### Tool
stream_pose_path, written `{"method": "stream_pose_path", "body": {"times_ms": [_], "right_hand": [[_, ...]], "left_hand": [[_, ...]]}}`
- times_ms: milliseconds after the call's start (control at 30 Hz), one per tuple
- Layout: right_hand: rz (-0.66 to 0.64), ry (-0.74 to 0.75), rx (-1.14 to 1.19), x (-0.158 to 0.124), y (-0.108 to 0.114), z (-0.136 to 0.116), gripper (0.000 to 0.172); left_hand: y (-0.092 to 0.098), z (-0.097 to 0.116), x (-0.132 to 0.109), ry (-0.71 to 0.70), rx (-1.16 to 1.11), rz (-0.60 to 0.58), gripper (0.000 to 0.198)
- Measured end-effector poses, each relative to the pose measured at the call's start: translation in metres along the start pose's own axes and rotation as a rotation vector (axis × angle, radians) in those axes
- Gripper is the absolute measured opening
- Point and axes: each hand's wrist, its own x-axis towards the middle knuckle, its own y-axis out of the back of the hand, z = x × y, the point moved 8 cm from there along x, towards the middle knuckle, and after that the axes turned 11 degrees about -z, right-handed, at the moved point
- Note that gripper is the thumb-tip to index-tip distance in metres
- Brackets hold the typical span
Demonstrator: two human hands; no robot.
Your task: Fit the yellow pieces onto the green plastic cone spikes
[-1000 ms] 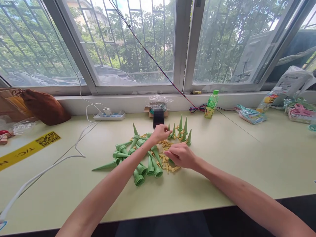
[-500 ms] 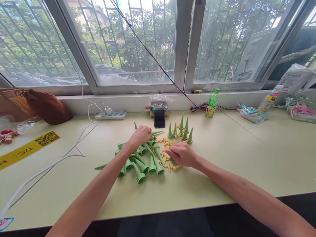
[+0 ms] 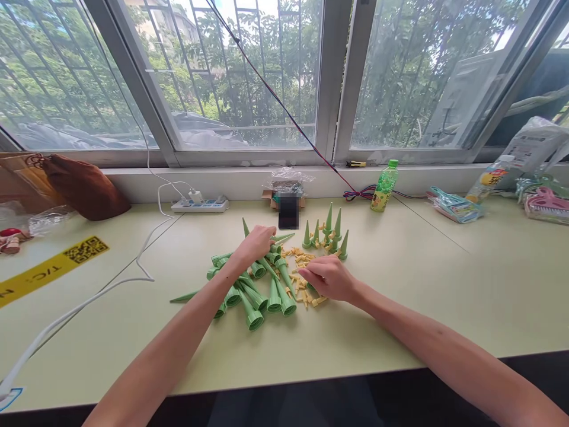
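My left hand (image 3: 256, 244) reaches over the back of a heap of green plastic spikes (image 3: 254, 319), which are hollow cones with ribbed, open wide ends. Its fingers are bent closed around a green spike (image 3: 284, 237), whose tip points right. My right hand (image 3: 329, 279) is curled closed at the right side of a scatter of small yellow plastic valves (image 3: 302, 260). Some green shows beneath its fingers, but what they grip is hidden. Behind it, several green spikes with yellow valves fitted (image 3: 338, 225) stand upright on their wide ends.
A phone (image 3: 288, 212) leans on a small box behind the heap. A green drink bottle (image 3: 384, 186) stands at the back right, near packaged brushes (image 3: 454, 205). At the left are a power strip (image 3: 201, 206), a white cable (image 3: 137, 261) and a brown pouch (image 3: 86, 188).
Both hands stay nearly in place over the same things. The view has shifted very slightly.
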Motion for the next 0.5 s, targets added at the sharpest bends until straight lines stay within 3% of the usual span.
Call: {"method": "stream_pose_path", "body": {"times_ms": [267, 500], "right_hand": [[-0.001, -0.033, 0.004, -0.002, -0.004, 0.005, 0.049], [0.017, -0.048, -0.03, -0.001, -0.004, 0.003, 0.045]], "left_hand": [[0.038, 0.008, -0.028, -0.008, -0.238, 0.202, 0.027], [0.022, 0.041, -0.06, -0.165, -0.74, 0.247, 0.029]]}}
